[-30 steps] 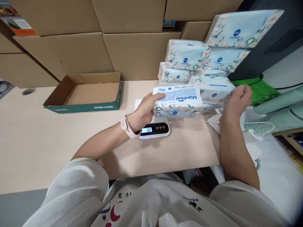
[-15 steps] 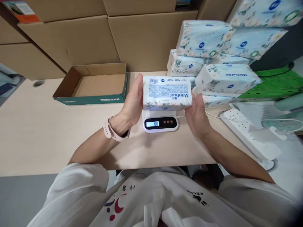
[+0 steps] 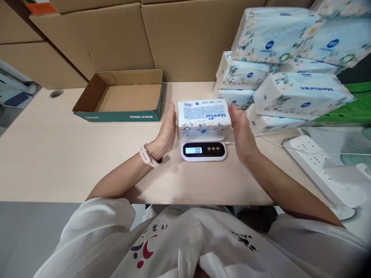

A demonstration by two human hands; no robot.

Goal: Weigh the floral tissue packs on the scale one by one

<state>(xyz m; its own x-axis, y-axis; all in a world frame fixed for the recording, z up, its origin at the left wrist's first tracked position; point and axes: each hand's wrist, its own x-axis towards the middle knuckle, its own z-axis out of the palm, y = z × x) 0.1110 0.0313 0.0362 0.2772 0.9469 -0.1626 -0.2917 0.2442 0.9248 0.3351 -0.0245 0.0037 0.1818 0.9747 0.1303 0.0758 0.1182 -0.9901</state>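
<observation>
A pack of Manhua tissues (image 3: 204, 114), white with blue print and flowers, rests on a small white digital scale (image 3: 204, 156) and hides its platform. The scale's lit display reads 0.0. My left hand (image 3: 166, 131), with a pale pink band at the wrist, stands on edge at the pack's left end, fingers straight and a narrow gap between. At the right end, my right hand (image 3: 242, 133) is also open, its fingertips very close to the wrapper; whether they touch it I cannot tell.
Behind on the left lies an open, shallow green cardboard box (image 3: 117, 116). Stacked tissue packs (image 3: 298, 92) stand at the right, beside a white power strip (image 3: 327, 166) with cables. Large cartons (image 3: 199, 42) line the back of the table (image 3: 58, 162).
The tissue pack has come down onto the scale, and both hands have let go and moved slightly outward. The view has shifted a little; the display still shows 0.0.
</observation>
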